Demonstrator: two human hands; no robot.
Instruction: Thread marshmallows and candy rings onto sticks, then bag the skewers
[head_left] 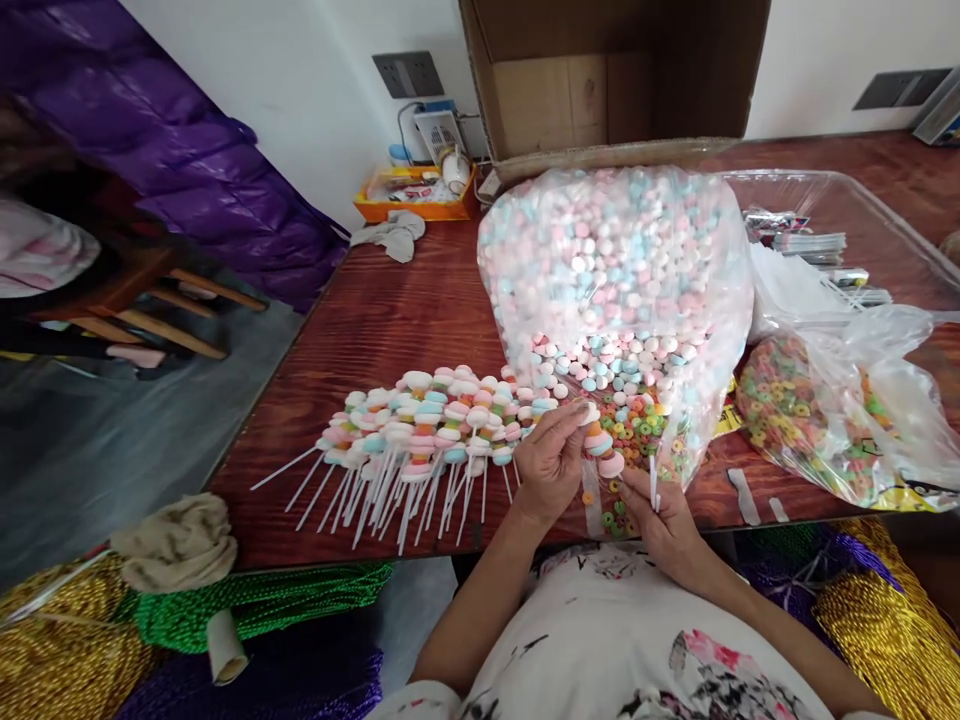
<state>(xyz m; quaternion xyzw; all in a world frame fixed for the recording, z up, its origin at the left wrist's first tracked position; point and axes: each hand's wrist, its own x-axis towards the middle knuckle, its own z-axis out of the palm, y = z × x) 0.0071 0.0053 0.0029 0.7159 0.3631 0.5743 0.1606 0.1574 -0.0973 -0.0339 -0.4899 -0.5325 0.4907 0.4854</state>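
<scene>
Between my two hands is a candy skewer (598,440), with white, blue and pink marshmallow pieces and orange rings between them. My left hand (551,455) is closed on its upper end, pinching the white marshmallow at the tip. Below it, my right hand (664,520) is closed around the skewer's stick end. A white stick (654,482) also stands up from the right hand's fingers. To the left lies a pile of finished candy skewers (427,420), their white sticks pointing toward me. Loose fruit-coloured rings (619,515) lie just under my hands.
A big clear bag of pastel marshmallows (615,250) lies open ahead, with coloured rings (637,425) at its mouth. Right of it are a bag of rings (795,400) and a clear tray (885,215). A cardboard box (551,100) and an orange bin (416,208) stand behind.
</scene>
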